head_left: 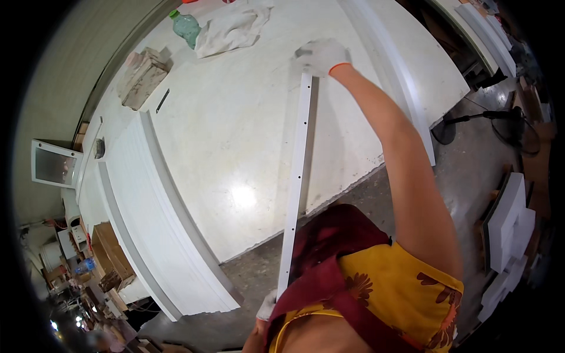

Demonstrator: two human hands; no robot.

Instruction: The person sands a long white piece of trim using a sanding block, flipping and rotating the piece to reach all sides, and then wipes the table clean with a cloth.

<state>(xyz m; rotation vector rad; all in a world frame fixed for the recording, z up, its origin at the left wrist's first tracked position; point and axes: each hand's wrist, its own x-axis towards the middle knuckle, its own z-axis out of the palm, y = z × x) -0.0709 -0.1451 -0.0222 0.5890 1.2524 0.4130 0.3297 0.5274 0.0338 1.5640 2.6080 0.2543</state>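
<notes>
A long thin white strip (297, 170) with a row of small holes runs from the far part of the white table (235, 135) down toward my body. My right hand (321, 56), in a white glove with an orange cuff, grips the strip's far end on the tabletop. My left hand (266, 307), also gloved in white, holds the near end below the table's edge, partly hidden behind my red and yellow clothing.
A stack of white panels (159, 217) lies along the table's left. A wooden block (141, 79), a dark pencil-like tool (163, 100), a white rag (229, 32) and a green bottle (187, 26) sit at the far end. A long white moulding (394, 76) lies on the right; white boards (509, 223) lean on the floor beyond.
</notes>
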